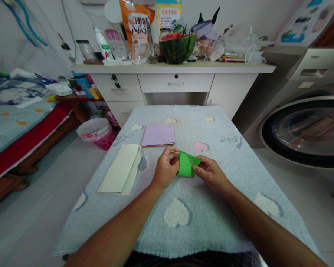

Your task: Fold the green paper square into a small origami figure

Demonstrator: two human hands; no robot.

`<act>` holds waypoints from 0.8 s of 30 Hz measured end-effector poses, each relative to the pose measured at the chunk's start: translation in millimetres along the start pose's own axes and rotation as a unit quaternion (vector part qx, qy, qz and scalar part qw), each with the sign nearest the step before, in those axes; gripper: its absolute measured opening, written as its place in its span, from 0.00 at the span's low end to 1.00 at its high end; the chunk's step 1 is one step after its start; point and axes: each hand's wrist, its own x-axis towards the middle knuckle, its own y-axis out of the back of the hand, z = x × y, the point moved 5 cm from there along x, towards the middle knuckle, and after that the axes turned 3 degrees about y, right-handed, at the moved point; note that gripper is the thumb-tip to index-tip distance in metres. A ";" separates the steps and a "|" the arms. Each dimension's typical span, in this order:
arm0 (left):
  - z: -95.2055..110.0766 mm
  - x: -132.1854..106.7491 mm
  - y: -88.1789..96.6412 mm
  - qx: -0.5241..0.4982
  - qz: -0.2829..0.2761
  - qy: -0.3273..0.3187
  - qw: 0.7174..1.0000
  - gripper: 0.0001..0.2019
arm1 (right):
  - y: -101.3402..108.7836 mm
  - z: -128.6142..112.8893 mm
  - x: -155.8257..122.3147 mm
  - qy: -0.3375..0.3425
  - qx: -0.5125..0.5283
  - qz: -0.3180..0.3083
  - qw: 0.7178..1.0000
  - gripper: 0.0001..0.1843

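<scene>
A small piece of bright green paper [187, 165], folded or bent over, is held between my two hands above the cloth-covered table. My left hand [167, 165] pinches its left edge with thumb and fingers. On the right side, my right hand [210, 170] grips the paper's corner, thumb in front and fingers behind. The back of the paper is hidden. Beyond my left hand lies a stack of square paper [158, 134], purple on top with a red edge showing below. A folded cream sheet [119, 168] rests to the left.
The table wears a pale blue cloth [211, 211] with heart prints. Behind it stands a white cabinet [172, 69] bearing a cut watermelon [177, 48], jars and bags. A pink bin [97, 133] and a bed are at left, a washing machine [308, 122] at right.
</scene>
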 end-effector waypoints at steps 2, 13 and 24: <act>-0.1 -0.7 -1.5 -0.011 -0.010 0.009 1.000 0.23 | 0.3 0.2 -0.2 0.002 0.005 0.002 1.000 0.13; -2.3 -0.9 1.3 0.005 -0.010 0.014 1.000 0.12 | 1.9 0.6 0.1 0.009 0.003 0.004 1.000 0.12; 2.5 -3.1 3.4 0.022 -0.009 0.021 0.999 0.18 | 2.6 -1.5 0.3 0.019 0.023 0.003 1.000 0.15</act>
